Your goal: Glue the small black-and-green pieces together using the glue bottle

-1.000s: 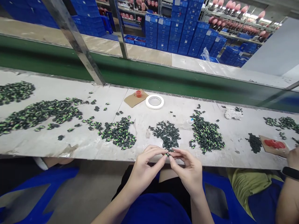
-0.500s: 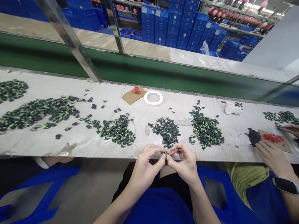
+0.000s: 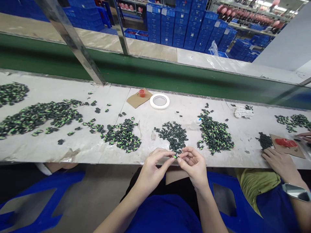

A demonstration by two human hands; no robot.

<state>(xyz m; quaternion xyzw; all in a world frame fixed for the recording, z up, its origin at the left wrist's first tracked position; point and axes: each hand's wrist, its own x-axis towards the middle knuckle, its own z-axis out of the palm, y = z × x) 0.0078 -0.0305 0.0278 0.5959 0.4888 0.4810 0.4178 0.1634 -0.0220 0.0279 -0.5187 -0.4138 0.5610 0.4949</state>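
1. Head view, hands: the left hand and the right hand meet at the near edge of the worktop. The fingertips of both pinch one small part, which is held just above that edge. It looks dark with a green spot, though it is too small for us to be sure.
2. Head view, progress: we judge the work partly done. The dark pile just beyond the hands is sizeable. Green-and-black piles lie to the left and to the right, with a wide spread farther left.
3. Head view, surroundings: a tape roll, a red cap on a cardboard scrap and a crumpled rag lie farther back. A co-worker's hand rests at the right, well apart.
4. Head view, obstruction: nothing lies between the hands and the piles.
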